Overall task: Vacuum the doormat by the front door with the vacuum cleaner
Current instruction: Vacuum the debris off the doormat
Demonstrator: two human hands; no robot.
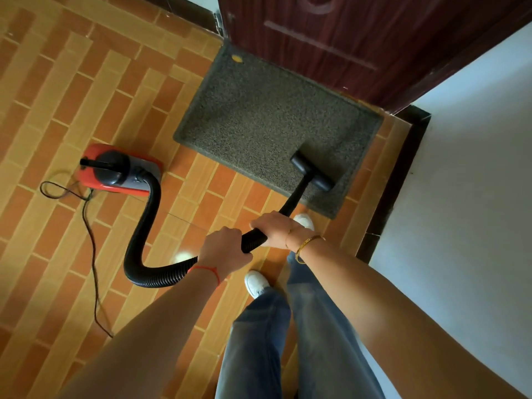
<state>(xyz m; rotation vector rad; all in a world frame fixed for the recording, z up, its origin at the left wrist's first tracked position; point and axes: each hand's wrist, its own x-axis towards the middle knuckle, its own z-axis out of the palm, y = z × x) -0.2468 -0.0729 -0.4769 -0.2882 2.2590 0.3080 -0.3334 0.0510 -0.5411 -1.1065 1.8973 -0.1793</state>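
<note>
— Where's the grey, rough-piled rectangular doormat (267, 122)?

— Lying right against the dark brown wooden front door (359, 38). The black T-shaped floor nozzle (312, 171) is on the mat's corner farthest from the door.

— And the hands?

— Both wrapped around the black ribbed hose (144, 226): right hand (275, 228) where it joins the rigid tube, left hand (223, 249) just behind it.

— The red canister vacuum cleaner (121, 169)?

— Off the mat's edge, well away from the door, its thin black cord (90, 240) trailing over the orange tiled floor (72, 96).

— Advice?

— I'd keep the nozzle flat and work in slow overlapping strips toward the door. There's a small yellow scrap (236, 58) on the mat's corner beside the door hinge; finish there.
</note>
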